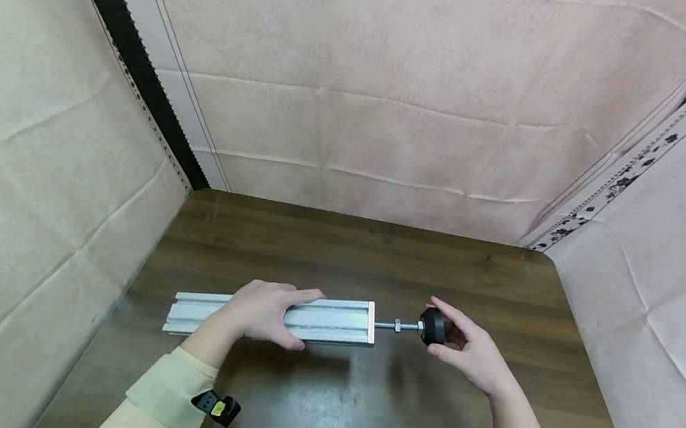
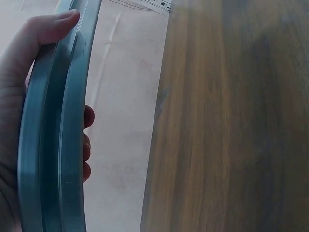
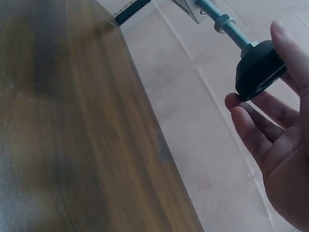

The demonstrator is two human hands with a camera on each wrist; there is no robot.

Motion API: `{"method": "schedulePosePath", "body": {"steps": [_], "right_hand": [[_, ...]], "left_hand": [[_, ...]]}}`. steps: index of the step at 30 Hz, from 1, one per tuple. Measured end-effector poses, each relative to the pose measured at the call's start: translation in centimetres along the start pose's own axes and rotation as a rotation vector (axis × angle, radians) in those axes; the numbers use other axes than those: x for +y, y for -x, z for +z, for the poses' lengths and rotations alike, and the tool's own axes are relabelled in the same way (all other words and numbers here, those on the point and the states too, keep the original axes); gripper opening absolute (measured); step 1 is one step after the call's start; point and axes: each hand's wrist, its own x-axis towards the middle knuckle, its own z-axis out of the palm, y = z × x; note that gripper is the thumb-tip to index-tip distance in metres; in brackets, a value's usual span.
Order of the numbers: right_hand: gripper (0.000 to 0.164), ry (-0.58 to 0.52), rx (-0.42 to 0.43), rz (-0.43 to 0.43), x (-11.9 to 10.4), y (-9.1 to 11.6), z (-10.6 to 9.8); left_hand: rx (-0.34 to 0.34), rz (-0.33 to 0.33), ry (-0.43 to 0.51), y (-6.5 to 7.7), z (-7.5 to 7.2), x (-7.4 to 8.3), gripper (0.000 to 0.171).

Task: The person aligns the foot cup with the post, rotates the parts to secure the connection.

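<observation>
My left hand (image 1: 266,312) grips a silver aluminium profile (image 1: 332,321) with grooves along its length, held level above the table. In the left wrist view the thumb lies along one side of the profile (image 2: 72,145) and fingertips (image 2: 87,147) curl round the other. From the profile's right end plate a threaded rod (image 1: 386,324) with a hex nut (image 3: 223,23) sticks out. It ends in a round black levelling foot (image 3: 258,67). My right hand (image 1: 473,350) pinches the foot's rim between thumb and fingers, its palm facing the hollow underside.
Below the hands lies a brown wood-grain table (image 1: 360,411). Pale creased cloth hangs behind (image 1: 423,111) and at both sides, with a black strip (image 1: 145,68) at the back left corner. Each wrist wears a black camera, the left one (image 1: 216,408) on a pale sleeve.
</observation>
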Motion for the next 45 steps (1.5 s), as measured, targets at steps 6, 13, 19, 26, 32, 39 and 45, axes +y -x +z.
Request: {"method": "schedulePosePath", "body": {"steps": [6, 13, 19, 26, 32, 39, 45], "right_hand": [[0.081, -0.056, -0.065, -0.045, -0.07, 0.09, -0.26], [0.07, -0.016, -0.027, -0.029, -0.16, 0.13, -0.32], [0.069, 0.002, 0.002, -0.01, -0.36, 0.22, -0.48], [0.068, 0.016, 0.015, 0.019, -0.36, 0.22, -0.62], [0.065, -0.005, 0.04, 0.036, -0.16, 0.1, -0.47], [0.075, -0.064, -0.032, -0.025, 0.08, 0.04, -0.82], [0.074, -0.089, -0.092, 0.004, 0.03, 0.16, -0.87]], "left_hand": [[0.009, 0.006, -0.021, 0.06, 0.09, -0.09, 0.082], [0.014, 0.023, -0.036, -0.02, 0.01, -0.12, 0.088], [0.024, 0.043, -0.033, -0.01, -0.16, 0.0, 0.086], [0.024, 0.046, -0.031, 0.02, -0.4, 0.16, 0.083], [0.026, 0.04, -0.043, 0.04, -0.56, 0.15, 0.083], [0.023, 0.038, -0.024, 0.08, -0.55, -0.03, 0.083], [0.026, 0.04, -0.024, 0.08, -0.58, -0.15, 0.082]]}}
